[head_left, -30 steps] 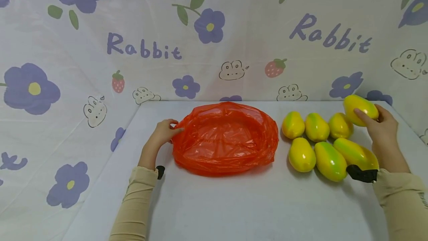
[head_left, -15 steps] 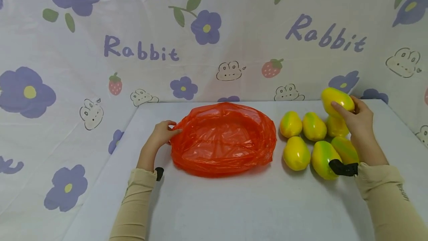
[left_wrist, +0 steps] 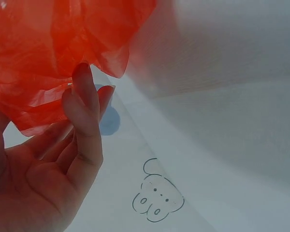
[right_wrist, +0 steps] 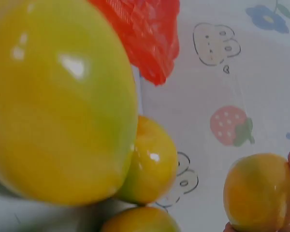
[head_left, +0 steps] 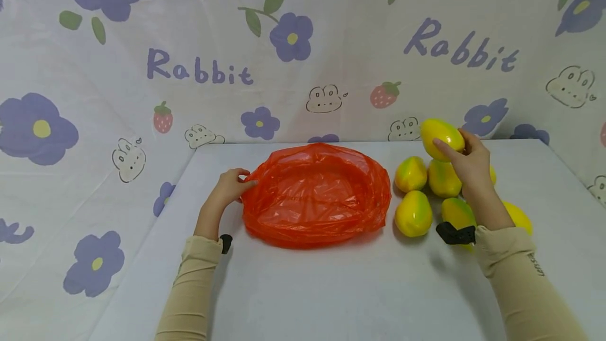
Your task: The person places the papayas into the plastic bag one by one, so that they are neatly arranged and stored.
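Note:
An open red plastic bag (head_left: 317, 233) lies on the white table with its mouth facing up. My left hand (head_left: 229, 187) holds its left rim; in the left wrist view the fingers (left_wrist: 84, 140) curl behind the red film. A yellow-green mango (head_left: 439, 137) is raised in my right hand (head_left: 475, 167), gripped between thumb and fingers above the other mangoes. The right wrist view has this held mango (right_wrist: 261, 193) at the lower right, fingertips at its edge. Several similar mangoes, including a front one (head_left: 413, 213), lie right of the bag, some partly hidden by my right arm.
Behind the white table (head_left: 322, 293) hangs a printed cloth (head_left: 355, 30) with flowers, rabbits and strawberries. A back-row mango (head_left: 411, 174) lies close to the bag's right side. Another mango (head_left: 518, 217) shows beyond my right forearm.
My right hand has carried the mango leftward and slightly up, from the right end of the group to over the back row. My left hand keeps its place at the bag's rim.

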{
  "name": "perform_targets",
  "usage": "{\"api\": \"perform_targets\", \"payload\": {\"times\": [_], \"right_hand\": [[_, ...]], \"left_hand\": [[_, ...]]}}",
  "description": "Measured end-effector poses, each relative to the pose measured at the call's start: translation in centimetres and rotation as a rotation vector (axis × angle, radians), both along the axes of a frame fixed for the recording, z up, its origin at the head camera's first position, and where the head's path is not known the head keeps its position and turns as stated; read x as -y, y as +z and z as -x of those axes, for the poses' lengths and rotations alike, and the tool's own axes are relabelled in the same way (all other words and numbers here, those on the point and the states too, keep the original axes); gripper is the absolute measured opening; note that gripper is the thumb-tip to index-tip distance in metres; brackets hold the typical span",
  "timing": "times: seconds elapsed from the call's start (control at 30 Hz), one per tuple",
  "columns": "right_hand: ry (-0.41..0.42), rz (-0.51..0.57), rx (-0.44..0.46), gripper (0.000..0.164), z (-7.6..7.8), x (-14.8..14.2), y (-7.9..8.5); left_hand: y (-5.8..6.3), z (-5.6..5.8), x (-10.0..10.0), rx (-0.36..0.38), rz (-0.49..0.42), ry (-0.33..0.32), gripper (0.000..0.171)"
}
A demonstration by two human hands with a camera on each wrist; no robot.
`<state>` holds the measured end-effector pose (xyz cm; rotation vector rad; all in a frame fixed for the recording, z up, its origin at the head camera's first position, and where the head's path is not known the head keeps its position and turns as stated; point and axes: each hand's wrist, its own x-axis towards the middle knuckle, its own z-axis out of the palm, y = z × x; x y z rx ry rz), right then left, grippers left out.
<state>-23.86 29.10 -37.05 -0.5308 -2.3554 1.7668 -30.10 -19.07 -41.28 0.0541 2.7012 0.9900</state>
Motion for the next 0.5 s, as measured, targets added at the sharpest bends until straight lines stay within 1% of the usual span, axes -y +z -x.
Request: {"api": "perform_targets", "payload": {"times": [0.23, 0.5], "right_hand": [[0.019, -0.023, -0.006, 0.088, 0.0, 3.0, -0.1], [0.082, 0.017, -0.033, 0.087, 0.1, 6.3, -0.4]], "left_hand": [[0.0, -0.1, -0.1, 0.007, 0.003, 0.006, 0.058], [0.1, -0.3, -0.2, 0.003, 0.001, 0.008, 0.058]]}}
